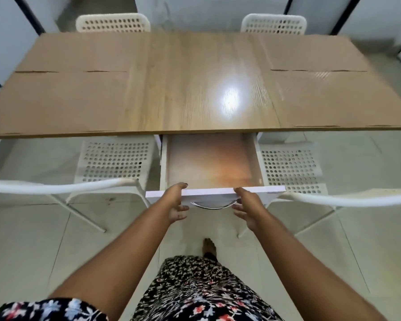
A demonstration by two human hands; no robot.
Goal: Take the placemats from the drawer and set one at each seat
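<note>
On table: four tan placemats.

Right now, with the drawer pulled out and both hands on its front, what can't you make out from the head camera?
- Back of the drawer: hidden under the table edge.
- Placemats: four seem laid already, but blur and matching colour leave the edges unsure.
- Left hand and right hand: whether either grips the drawer front or only touches it is unclear.
- Far chairs: seats hidden behind the table.
</note>
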